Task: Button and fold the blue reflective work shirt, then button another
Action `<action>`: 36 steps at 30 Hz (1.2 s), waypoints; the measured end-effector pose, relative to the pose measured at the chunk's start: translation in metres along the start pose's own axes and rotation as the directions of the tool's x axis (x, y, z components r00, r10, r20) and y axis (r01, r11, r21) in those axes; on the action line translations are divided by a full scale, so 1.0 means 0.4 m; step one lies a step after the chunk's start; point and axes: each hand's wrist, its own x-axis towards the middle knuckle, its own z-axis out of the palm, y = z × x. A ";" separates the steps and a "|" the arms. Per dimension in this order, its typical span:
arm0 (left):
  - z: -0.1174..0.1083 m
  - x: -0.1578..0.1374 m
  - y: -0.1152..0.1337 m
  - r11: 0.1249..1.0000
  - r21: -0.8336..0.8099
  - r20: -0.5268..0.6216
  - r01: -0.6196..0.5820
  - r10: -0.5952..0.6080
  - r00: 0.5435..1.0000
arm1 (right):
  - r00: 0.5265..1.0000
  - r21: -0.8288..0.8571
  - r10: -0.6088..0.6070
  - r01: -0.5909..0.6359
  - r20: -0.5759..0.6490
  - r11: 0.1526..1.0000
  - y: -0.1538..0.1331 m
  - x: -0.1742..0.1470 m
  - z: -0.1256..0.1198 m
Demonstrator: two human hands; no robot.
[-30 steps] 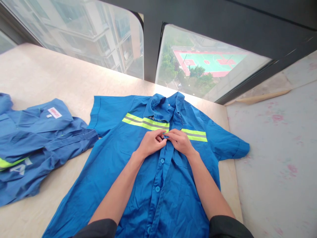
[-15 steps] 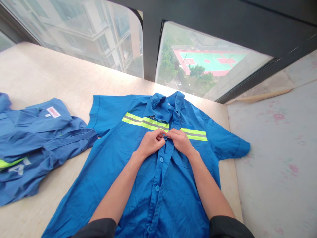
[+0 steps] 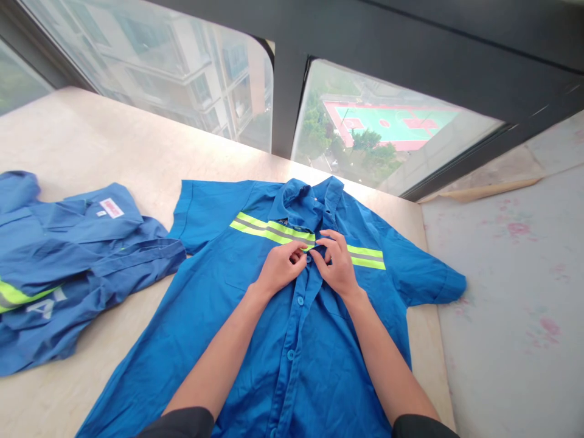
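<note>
A blue short-sleeved work shirt (image 3: 191, 328) with yellow-and-grey reflective bands lies face up, its collar (image 3: 292, 198) toward the window. My left hand (image 3: 281, 266) pinches the edge of the front placket at chest height, just below the band. Across from it, my right hand (image 3: 335, 261) has its thumb and fingers apart, close to the placket's other edge. Between the two hands shows a blue button (image 3: 308, 260). Lower down the placket are more buttons, among them one (image 3: 300, 301) below my hands and another (image 3: 291, 354) nearer me.
On the left lies a second blue garment (image 3: 91, 267), crumpled, with a white label. Both rest on a pale ledge (image 3: 150, 143). Dark window frames (image 3: 285, 91) rise behind it, and a flower-patterned wall (image 3: 511, 316) borders the right side.
My right fingers have spread from a pinch at the button and lifted slightly off the placket. My left hand keeps its grip. The view has shifted slightly.
</note>
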 end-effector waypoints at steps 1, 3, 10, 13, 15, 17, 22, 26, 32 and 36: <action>-0.003 0.001 -0.001 0.996 0.083 -0.015 -0.043 0.044 0.999 | 1.000 -0.041 -0.010 0.010 -0.007 0.999 -0.007 0.002 -0.005; -0.008 0.003 -0.003 0.961 0.247 -0.035 -0.124 0.136 0.990 | 0.998 -0.135 -0.045 0.051 0.049 0.989 -0.023 0.008 -0.014; -0.015 0.010 -0.011 0.951 0.274 -0.098 -0.146 0.179 0.979 | 0.911 -0.417 0.113 0.070 0.397 0.906 -0.086 0.026 -0.025; -0.013 0.012 -0.015 0.959 0.237 -0.131 -0.155 0.190 0.973 | 0.877 -0.481 0.244 -0.017 0.415 0.877 -0.102 0.028 -0.022; -0.011 0.013 -0.018 0.955 0.244 -0.129 -0.171 0.206 0.970 | 0.863 -0.503 0.300 -0.062 0.407 0.862 -0.106 0.028 -0.017; -0.010 0.013 -0.019 0.949 0.261 -0.107 -0.179 0.213 0.971 | 0.860 -0.516 0.334 -0.097 0.387 0.851 -0.106 0.027 -0.011; -0.011 0.014 -0.014 0.955 0.270 -0.059 -0.123 0.144 0.988 | 0.914 -0.437 0.254 -0.097 0.317 0.894 -0.096 0.022 -0.014; -0.010 0.015 -0.015 0.968 0.248 -0.111 -0.048 0.078 0.991 | 0.970 -0.275 0.112 -0.049 0.217 0.960 -0.088 0.021 -0.025; -0.008 0.016 -0.025 0.977 0.214 -0.148 -0.010 0.043 0.988 | 0.990 -0.059 0.130 -0.133 -0.052 0.989 -0.032 0.013 -0.006; -0.009 0.019 -0.030 0.970 0.239 -0.128 -0.052 0.084 0.988 | 0.955 0.052 0.254 -0.249 -0.154 0.967 0.016 0.005 0.016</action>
